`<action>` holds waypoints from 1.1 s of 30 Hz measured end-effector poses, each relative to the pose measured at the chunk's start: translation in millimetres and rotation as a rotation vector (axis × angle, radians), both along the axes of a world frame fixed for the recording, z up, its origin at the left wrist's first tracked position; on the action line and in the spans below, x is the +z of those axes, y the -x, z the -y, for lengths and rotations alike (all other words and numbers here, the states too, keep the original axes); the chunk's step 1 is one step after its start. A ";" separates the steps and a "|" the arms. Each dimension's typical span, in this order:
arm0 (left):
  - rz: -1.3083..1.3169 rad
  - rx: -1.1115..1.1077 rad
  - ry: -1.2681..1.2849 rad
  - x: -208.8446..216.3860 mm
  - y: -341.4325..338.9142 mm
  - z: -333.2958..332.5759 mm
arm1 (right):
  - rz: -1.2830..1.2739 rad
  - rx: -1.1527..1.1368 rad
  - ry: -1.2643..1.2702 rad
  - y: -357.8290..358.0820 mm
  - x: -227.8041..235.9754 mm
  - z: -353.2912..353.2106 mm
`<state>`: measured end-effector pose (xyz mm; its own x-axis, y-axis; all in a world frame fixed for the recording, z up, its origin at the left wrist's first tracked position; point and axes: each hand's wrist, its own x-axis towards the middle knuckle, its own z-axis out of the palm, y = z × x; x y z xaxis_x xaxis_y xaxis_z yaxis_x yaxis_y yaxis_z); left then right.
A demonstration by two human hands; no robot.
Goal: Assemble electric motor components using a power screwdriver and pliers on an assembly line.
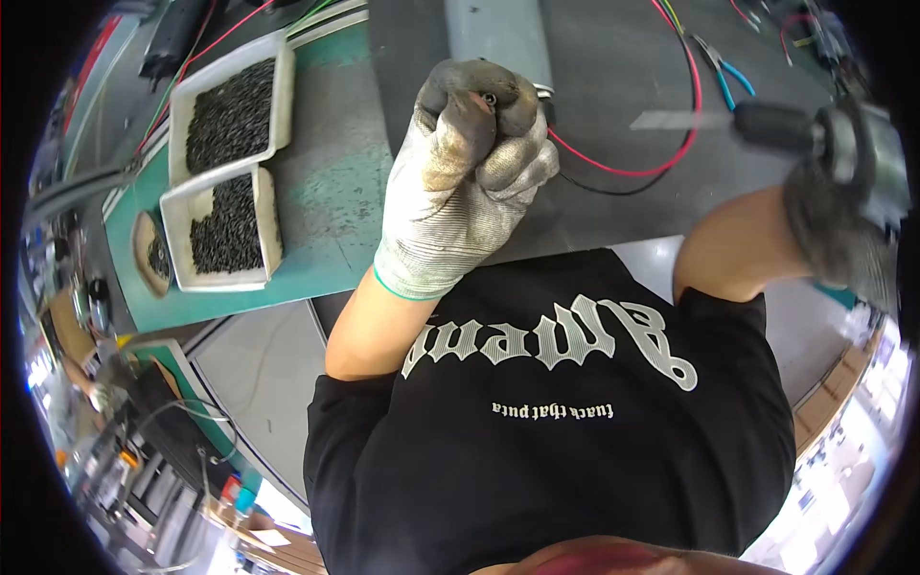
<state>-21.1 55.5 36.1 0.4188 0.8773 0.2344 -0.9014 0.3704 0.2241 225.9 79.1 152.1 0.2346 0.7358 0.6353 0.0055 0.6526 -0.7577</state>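
My left hand, in a white knit glove with darkened fingertips, is closed in a pinch over the work surface. Between thumb and forefinger sits a small dark screw, only its round end showing. Behind that hand lies a grey metal housing, partly covered by the fingers. My right hand, in a grey glove, is wrapped round a power screwdriver at the right. Its black nose and pale bit point left toward my left hand, apart from it; both are motion-blurred.
Two white bins of black screws stand on the green mat at the left, beside a small round dish. Blue-handled pliers lie at the far right. A red wire and a black one loop across the dark surface.
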 end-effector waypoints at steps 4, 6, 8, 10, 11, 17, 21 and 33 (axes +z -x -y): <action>0.011 -0.063 0.030 2.6 -18.9 5.8 | -0.071 0.085 0.067 60.7 -5.4 12.4; -0.011 -0.077 0.030 3.9 -21.0 11.7 | -0.108 0.167 0.094 59.9 -7.8 15.7; 0.009 -0.083 0.045 4.4 -24.7 15.7 | -0.145 0.261 0.123 61.9 -9.7 18.1; 0.034 -0.083 0.144 5.6 -29.7 20.5 | -0.183 0.359 0.155 65.1 -11.3 20.5; 0.034 -0.076 0.147 4.9 -29.6 22.6 | -0.201 0.407 0.172 63.1 -13.6 18.8; -0.428 0.047 0.008 -16.9 -21.8 44.9 | -0.316 0.667 0.302 51.5 -24.2 26.0; -0.135 -0.424 0.345 -35.4 -18.7 64.6 | -0.416 0.822 0.405 67.4 -36.4 32.3; 0.039 -0.216 0.806 -39.5 -17.3 43.4 | -0.313 0.065 0.351 75.5 -64.0 38.3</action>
<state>-3.8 12.1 -3.4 0.6016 0.6840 -0.4125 -0.7938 0.5694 -0.2136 150.4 40.8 88.1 0.3214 0.9128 0.2520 -0.2912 0.3485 -0.8909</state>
